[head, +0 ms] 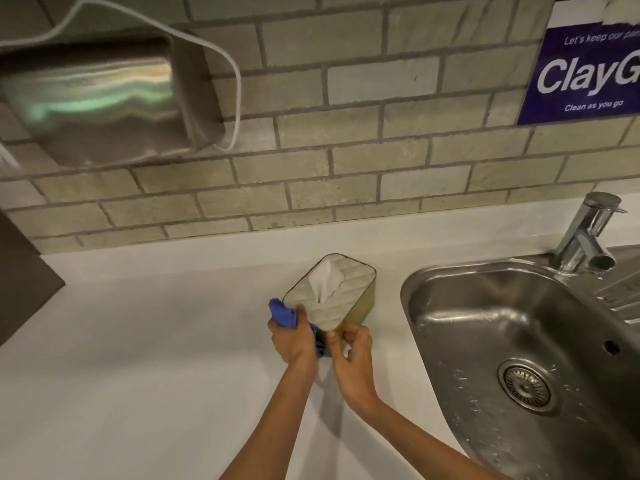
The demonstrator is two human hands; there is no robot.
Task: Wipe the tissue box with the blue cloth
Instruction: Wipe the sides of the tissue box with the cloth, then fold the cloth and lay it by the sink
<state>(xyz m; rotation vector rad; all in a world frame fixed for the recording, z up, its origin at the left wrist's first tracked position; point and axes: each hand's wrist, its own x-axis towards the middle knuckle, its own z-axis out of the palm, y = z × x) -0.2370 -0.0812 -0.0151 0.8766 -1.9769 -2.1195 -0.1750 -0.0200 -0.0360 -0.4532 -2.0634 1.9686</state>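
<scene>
A beige tissue box (349, 282) with a quilted top and a white tissue sticking up stands on the white counter (156, 358). My left hand (292, 339) is closed on a bunched blue cloth (282, 313) and presses it against the box's near left corner. My right hand (351, 355) grips the near right end of the box with thumb and fingers. Part of the cloth is hidden between my left hand and the box.
A steel sink (512, 341) with a wet basin lies right of the box, its tap (585, 237) at the back. A tiled wall rises behind the counter, with a metal dispenser (100, 98) at upper left and a blue sign (585, 74) at upper right.
</scene>
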